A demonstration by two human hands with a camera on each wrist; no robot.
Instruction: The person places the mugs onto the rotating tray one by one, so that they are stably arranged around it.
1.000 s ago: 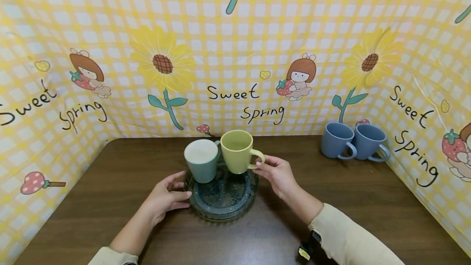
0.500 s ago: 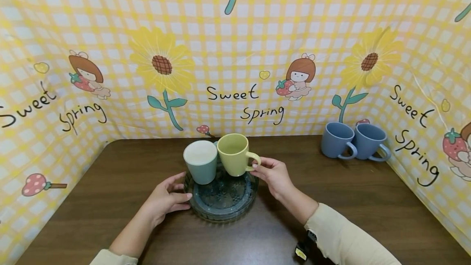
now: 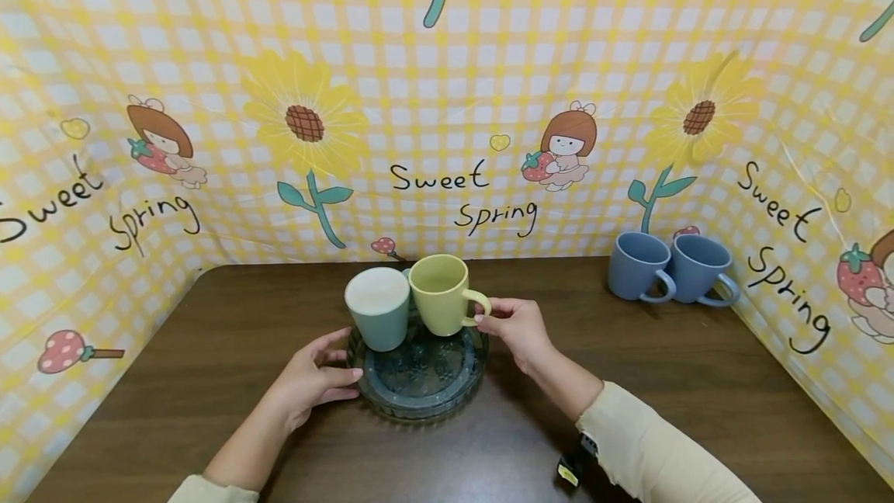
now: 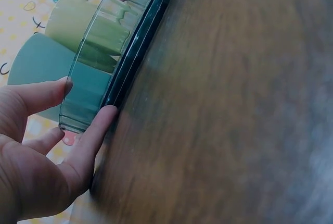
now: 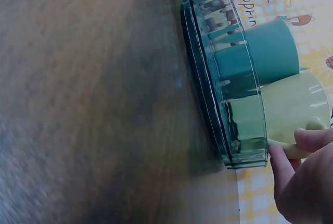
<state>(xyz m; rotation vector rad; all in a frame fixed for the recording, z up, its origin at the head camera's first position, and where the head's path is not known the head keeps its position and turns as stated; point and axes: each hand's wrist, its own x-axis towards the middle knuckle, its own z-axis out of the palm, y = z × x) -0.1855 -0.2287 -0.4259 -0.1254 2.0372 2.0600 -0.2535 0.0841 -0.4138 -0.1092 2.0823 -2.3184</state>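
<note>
Two-handed work at a glass tray (image 3: 412, 411) on a wooden table (image 3: 279, 297). The yellow mug (image 3: 438, 297) stands upright within the tray's rim, towards its far side, to the right of the green mug (image 3: 378, 318). It lies to the left of the right hand (image 3: 520, 332) and slightly beyond it; this hand is the nearer of the two. The mug's long axis is close to vertical, and its handle (image 3: 479, 296) points right, towards the grip. The deciding relation is that of the mug's base to the tray floor: the two are very close, but contact between them cannot be told from these views. A narrow space at most separates the two mugs, and whether they touch is likewise unclear. The right hand pinches the handle between thumb and fingers, its grasp closed on that part alone and the mug's body left free. The left hand (image 3: 314, 379) lies at the tray's left edge, fingers spread and fairly straight, the thumb at the rim and one finger along the base; it appears to steady the tray rather than clasp it.
</note>
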